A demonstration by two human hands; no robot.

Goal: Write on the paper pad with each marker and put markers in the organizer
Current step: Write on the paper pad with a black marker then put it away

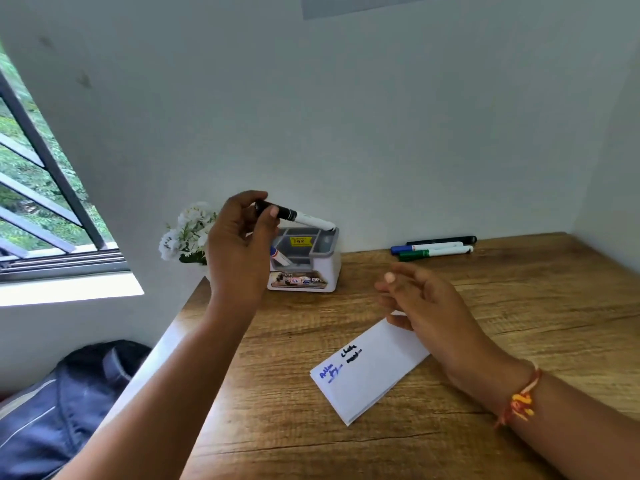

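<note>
My left hand (239,251) pinches the black cap end of a black-and-white marker (304,219), held above the grey and white organizer (329,265) with its far tip over the back right corner. Another marker (278,256) lies inside the organizer. My right hand (422,299) hovers with relaxed fingers over the far end of the white paper pad (363,379), holding nothing. The pad carries blue and black writing. Three markers lie by the back wall: black (441,241), blue (426,247) and green (436,252).
White flowers (187,232) stand left of the organizer at the wooden table's (519,323) back left corner. A wall runs right behind. A window and a dark bag (69,403) are off the table's left edge.
</note>
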